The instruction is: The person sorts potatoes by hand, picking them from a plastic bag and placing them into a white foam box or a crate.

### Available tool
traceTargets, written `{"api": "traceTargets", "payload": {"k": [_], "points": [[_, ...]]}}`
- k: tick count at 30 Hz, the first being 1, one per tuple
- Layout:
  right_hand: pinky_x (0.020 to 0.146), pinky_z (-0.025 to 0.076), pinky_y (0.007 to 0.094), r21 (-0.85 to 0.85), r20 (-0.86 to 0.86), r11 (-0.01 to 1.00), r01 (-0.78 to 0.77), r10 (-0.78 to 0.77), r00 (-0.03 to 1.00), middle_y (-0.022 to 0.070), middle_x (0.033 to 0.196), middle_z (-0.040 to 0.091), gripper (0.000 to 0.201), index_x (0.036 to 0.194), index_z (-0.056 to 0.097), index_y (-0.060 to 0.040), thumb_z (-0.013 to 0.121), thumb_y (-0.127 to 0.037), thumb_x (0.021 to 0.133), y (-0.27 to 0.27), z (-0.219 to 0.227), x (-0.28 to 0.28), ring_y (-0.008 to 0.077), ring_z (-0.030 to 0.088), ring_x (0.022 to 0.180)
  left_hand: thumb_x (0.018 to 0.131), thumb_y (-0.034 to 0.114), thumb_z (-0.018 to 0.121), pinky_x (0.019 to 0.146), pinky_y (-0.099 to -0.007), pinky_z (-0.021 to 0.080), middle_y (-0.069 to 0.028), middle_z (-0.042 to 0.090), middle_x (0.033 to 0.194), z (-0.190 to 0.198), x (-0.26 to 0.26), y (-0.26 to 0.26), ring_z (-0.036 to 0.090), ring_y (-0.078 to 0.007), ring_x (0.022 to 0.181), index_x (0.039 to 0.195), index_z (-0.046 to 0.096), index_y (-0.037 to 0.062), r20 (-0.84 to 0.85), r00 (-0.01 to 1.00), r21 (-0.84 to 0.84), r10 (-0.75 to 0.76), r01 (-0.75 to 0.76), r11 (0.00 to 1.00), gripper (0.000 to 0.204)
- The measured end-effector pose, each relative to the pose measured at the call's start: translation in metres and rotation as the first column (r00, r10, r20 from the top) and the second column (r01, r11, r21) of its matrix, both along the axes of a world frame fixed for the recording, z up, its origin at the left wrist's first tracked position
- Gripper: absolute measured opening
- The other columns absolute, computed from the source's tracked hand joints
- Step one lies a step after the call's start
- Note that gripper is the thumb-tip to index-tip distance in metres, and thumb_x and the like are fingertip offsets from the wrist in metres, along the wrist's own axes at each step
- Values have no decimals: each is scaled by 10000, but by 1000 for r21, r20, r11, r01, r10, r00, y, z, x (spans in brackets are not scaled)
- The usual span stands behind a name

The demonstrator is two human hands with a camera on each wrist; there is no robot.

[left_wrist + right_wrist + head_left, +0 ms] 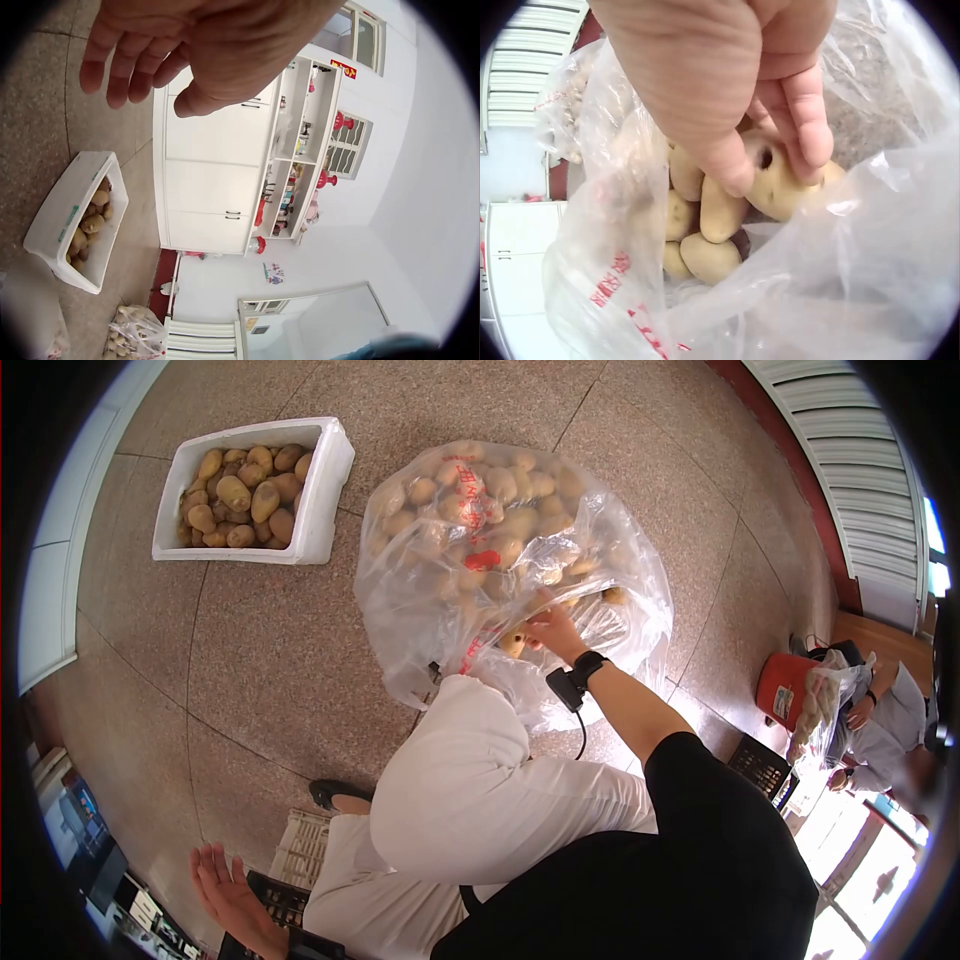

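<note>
My right hand (555,628) reaches into the mouth of a large clear plastic bag (400,645) full of potatoes. In the right wrist view, its thumb and fingers pinch a pale potato (778,196) that has a dark hole in its skin. More potatoes (711,259) lie beneath it inside the bag, whose red-printed plastic folds around the wrist. My left hand (235,900) is held out at the lower left, fingers extended and nothing in it. The left wrist view shows that hand's fingers loosely spread above the floor.
A white foam box (342,490) of potatoes stands on the stone floor, left of the bag. At the right, another person (900,710) sits by a red bucket (780,688) and a bag of potatoes. White cabinets (206,191) line a wall.
</note>
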State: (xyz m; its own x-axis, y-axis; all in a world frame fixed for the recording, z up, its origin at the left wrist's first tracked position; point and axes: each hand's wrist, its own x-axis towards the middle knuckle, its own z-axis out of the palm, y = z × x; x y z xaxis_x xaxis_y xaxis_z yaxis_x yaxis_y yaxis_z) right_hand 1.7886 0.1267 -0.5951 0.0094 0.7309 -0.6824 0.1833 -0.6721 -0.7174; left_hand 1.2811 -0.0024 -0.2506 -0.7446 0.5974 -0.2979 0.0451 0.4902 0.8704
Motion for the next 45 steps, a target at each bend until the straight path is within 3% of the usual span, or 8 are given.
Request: {"api": "traceTargets", "payload": {"k": [4,6,9,12,23,27,31,45], "points": [[642,488,386,272,596,962,-3,-166,786,246,1009,550,283,895,567,51,630,-160,718,21,13,37,355,602,755,932,266,438,905,-313,397,-117,485,1206,-2,-4,-1,471,-195,1124,1278,377,18,36,999,-4,-15,15,1000,431],[773,440,432,446,866,866,-227,-353,355,254,1015,546,236,862,604,22,610,-149,701,31,14,64,405,546,898,931,262,439,906,-313,396,-116,483,1208,-3,-2,3,471,-195,1123,1279,376,19,47,999,-4,-20,20,1000,429],[921,371,437,-175,919,984,32,152,364,222,1120,543,491,1092,561,-6,617,-307,708,48,42,103,348,484,1094,930,255,442,906,-312,396,-114,477,1218,-4,-3,4,468,-194,1130,1282,372,18,26,1000,-38,9,-8,999,431],[931,371,423,-135,978,990,-39,139,155,187,1155,547,433,1093,591,-54,578,-334,762,34,-12,164,328,480,1120,927,252,448,904,-313,396,-113,476,1224,-5,-8,2,465,-195,1137,1285,371,19,59,998,-7,-21,21,1000,435],[857,434,367,-46,806,996,-81,85,585,98,1140,558,335,1106,564,-83,513,-241,815,50,-1,173,242,524,1046,926,250,447,894,-327,392,-111,483,1216,-6,-8,6,472,-197,1125,1277,386,24,124,992,45,-16,11,999,422],[820,461,349,167,122,941,294,-315,941,88,1099,575,296,1091,560,-73,523,-174,814,64,43,144,221,548,996,923,255,452,899,-334,379,-104,489,1201,4,14,10,467,-203,1124,1274,389,25,80,997,76,-12,6,997,424],[784,488,330,95,-338,899,428,-375,863,78,1057,591,266,1075,557,-62,532,-106,814,72,92,96,199,572,945,917,221,468,841,-302,395,-88,513,1128,15,28,8,492,-177,1050,1229,419,18,110,994,151,-3,-14,988,376],[605,482,317,160,-484,984,81,6,875,85,807,589,231,920,564,46,432,64,731,70,270,-95,170,582,686,908,235,499,808,-306,423,-71,543,1047,29,10,-55,526,-178,1003,1151,482,40,167,985,374,30,-92,923,312]]}}
